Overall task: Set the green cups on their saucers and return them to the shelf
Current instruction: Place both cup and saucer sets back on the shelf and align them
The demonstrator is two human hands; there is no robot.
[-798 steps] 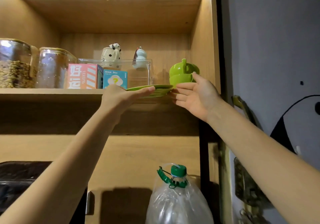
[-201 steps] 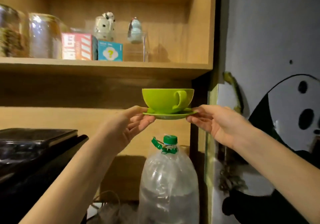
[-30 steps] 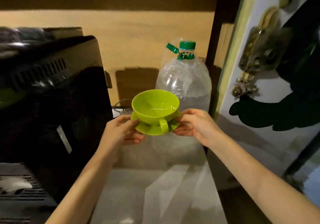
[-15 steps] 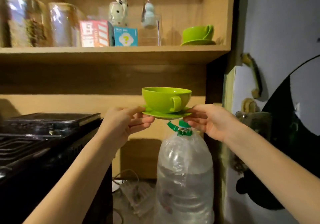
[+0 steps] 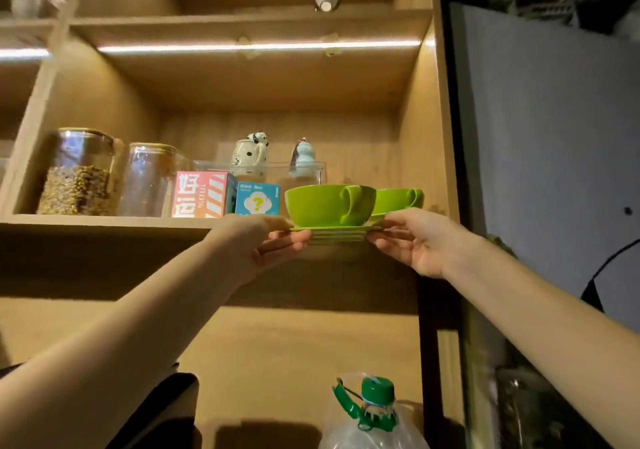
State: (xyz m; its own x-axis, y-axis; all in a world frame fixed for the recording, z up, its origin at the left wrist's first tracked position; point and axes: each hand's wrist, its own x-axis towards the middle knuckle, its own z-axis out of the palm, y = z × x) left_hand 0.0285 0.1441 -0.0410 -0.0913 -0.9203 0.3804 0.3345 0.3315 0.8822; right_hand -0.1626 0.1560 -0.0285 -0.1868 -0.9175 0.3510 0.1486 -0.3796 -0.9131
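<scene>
A green cup [image 5: 325, 205] stands upright on a green saucer [image 5: 337, 231], handle turned toward me and to the right. My left hand [image 5: 256, 242] pinches the saucer's left rim and my right hand [image 5: 414, 239] its right rim. The saucer is level with the front edge of the wooden shelf [image 5: 104, 221]. Behind it, in the shelf's right corner, a second green cup [image 5: 398, 199] sits on its own saucer, mostly hidden by the cup I hold.
On the shelf stand two glass jars [image 5: 81, 173], a pink box [image 5: 201, 199], a blue box [image 5: 258, 199] and two small figurines [image 5: 252, 152] on a clear case. The cabinet's side wall [image 5: 420, 136] is just right of the cups. A water bottle [image 5: 370, 417] stands below.
Both hands have raised the cup and saucer from below the shelf up to the shelf's front edge, in front of the other cup.
</scene>
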